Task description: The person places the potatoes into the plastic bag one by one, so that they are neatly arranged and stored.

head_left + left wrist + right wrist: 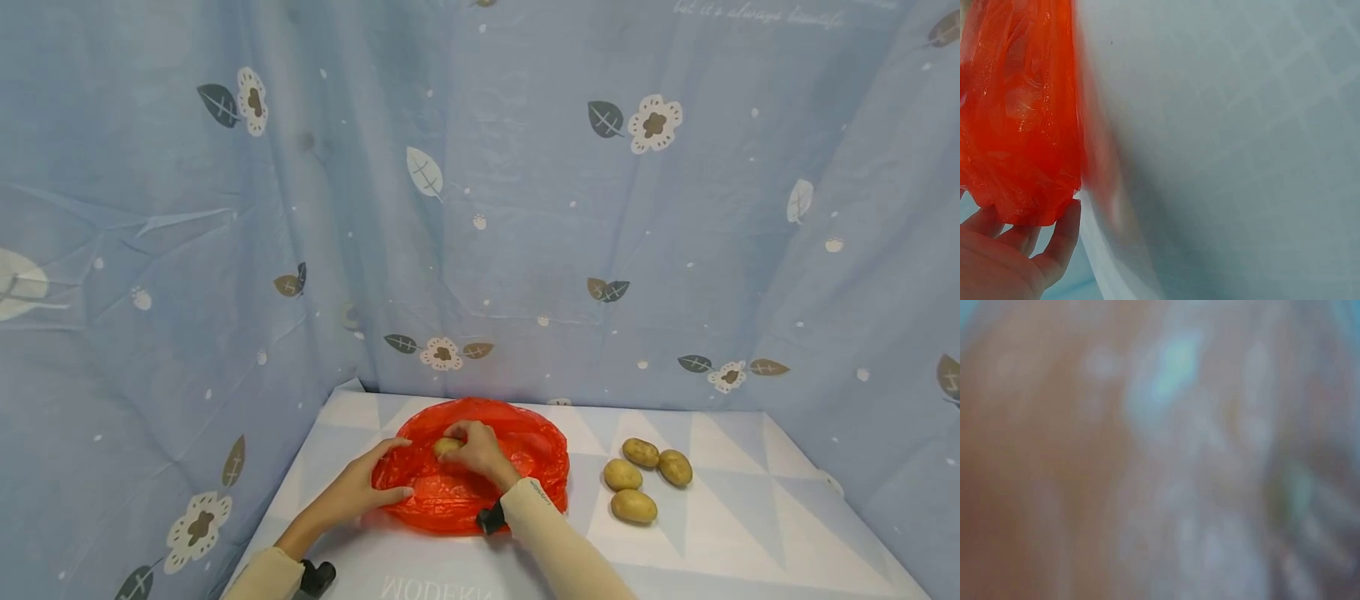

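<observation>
A red plastic bag [431,492] lies spread with its mouth up on the table. Inside it, my right hand [478,452] grips a yellow-brown potato [447,447] with thumb and fingers. My left hand [360,490] holds the bag's left rim, thumb and fingers spread apart and curved around the edge. In the left wrist view, the left hand [1016,256] meets the end of the red bag [1025,125], and some fingertips are hidden by the plastic. The right wrist view is too blurred to make out anything.
Several potatoes [633,506] lie in a loose group on the table to the right of the bag. The table [720,542] has a pale triangle-patterned cover. A blue floral curtain [517,250] hangs behind it and at both sides.
</observation>
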Available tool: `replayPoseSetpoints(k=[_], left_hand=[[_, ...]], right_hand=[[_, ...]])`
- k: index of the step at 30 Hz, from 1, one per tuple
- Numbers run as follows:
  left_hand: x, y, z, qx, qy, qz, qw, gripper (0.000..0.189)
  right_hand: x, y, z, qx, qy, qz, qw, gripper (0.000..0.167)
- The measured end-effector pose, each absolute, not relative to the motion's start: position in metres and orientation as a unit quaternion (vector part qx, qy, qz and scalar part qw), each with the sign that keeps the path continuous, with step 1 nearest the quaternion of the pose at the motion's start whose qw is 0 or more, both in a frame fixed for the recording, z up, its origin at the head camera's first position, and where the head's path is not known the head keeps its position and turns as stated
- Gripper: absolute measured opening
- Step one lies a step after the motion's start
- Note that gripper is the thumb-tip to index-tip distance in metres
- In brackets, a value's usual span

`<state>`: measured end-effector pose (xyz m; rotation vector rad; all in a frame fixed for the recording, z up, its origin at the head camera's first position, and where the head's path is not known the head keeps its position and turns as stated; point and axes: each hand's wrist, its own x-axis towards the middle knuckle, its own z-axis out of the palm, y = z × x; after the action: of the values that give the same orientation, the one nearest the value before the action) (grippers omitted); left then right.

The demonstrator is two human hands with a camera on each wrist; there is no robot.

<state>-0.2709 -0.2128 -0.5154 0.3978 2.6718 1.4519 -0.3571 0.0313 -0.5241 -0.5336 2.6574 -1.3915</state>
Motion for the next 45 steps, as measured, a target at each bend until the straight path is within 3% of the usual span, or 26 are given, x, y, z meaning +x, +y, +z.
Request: replayPoseSetpoints(k=[4, 10, 33, 45], left_hand=[[-0.272, -0.214, -0.514, 0.136, 0.871, 0.471, 0.036, 0.073], [-0.274, -0.214, -0.512, 0.135, 0.874, 0.466, 0.029, 0.072], [-0.27, -0.21, -0.514, 0.107, 0.878, 0.465, 0.036, 0.073], [-0.269, -0.214, -0.511, 0.117, 0.877, 0.465, 0.03, 0.073]], right_hand=[[-0.354, 0.038, -0.512, -0.196, 0.874, -0.443, 0.027, 0.038], [-0.346, 0.056, -0.488, -0.211, 0.853, -0.476, 0.043, 0.047], [-0.326, 0.144, -0.461, -0.23, 0.866, -0.444, 0.005, 0.035], [-0.314, 0.193, -0.452, -0.164, 0.871, -0.462, -0.026, 0.035]])
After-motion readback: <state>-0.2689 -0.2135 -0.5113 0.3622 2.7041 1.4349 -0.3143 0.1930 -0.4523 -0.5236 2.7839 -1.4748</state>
